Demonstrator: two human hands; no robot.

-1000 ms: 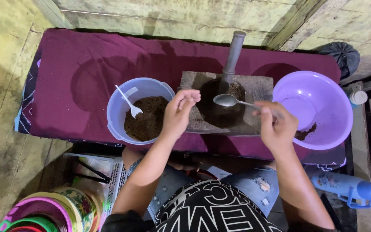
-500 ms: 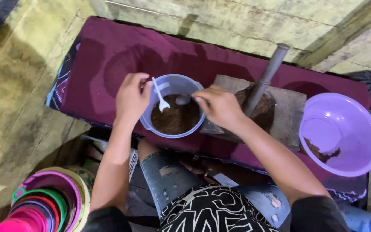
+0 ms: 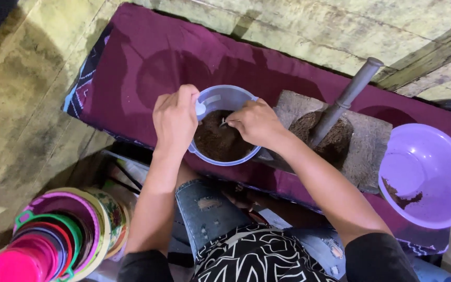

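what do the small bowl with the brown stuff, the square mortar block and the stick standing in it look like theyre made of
Small bowl: thin translucent bluish plastic, glossy; light shows through its wall.
Mortar block: probably stone or concrete; grey, rough, matte, with blunt edges.
Pestle: smooth dull grey, likely stone or metal; the view cannot settle which.
Spoon in the right hand: mostly hidden, a shiny glint suggests metal.

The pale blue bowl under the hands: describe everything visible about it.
The pale blue bowl is round, translucent plastic by its look, standing upright on the maroon cloth beside the stone mortar. It holds dark brown ground material, well below the rim. The left hand grips its left rim beside a white spoon; the right hand reaches in from the right with a metal spoon, mostly hidden.
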